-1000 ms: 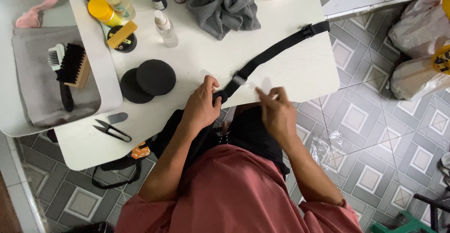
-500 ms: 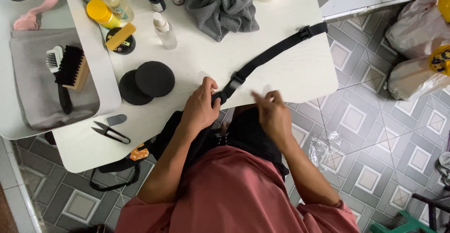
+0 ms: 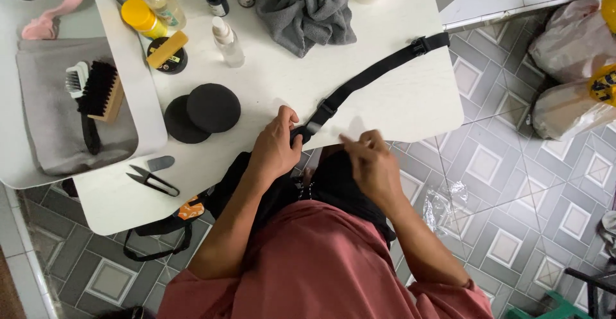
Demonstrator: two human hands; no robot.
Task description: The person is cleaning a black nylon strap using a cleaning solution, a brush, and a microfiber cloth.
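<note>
A black webbing strap (image 3: 375, 74) with a buckle at its far end runs diagonally across the white table (image 3: 410, 107). My left hand (image 3: 274, 144) grips the strap's near end by its slider, at the table's front edge. My right hand (image 3: 372, 162) is beside it, fingers pinched together, holding something small and pale that I cannot make out. A black bag (image 3: 333, 187) lies in my lap under both hands, partly hidden by my arms.
Two black round sponges (image 3: 204, 110) sit left of my hands, small snips (image 3: 151, 180) nearer the edge. Bottles (image 3: 228, 40), a yellow-lidded jar, a grey cloth (image 3: 307, 8) and a cup stand at the back. A brush (image 3: 102, 91) lies on a grey tray at left. Bags rest on the tiled floor at right.
My right hand has drawn slightly back toward me from the strap. The left hand keeps its hold on the strap's near end.
</note>
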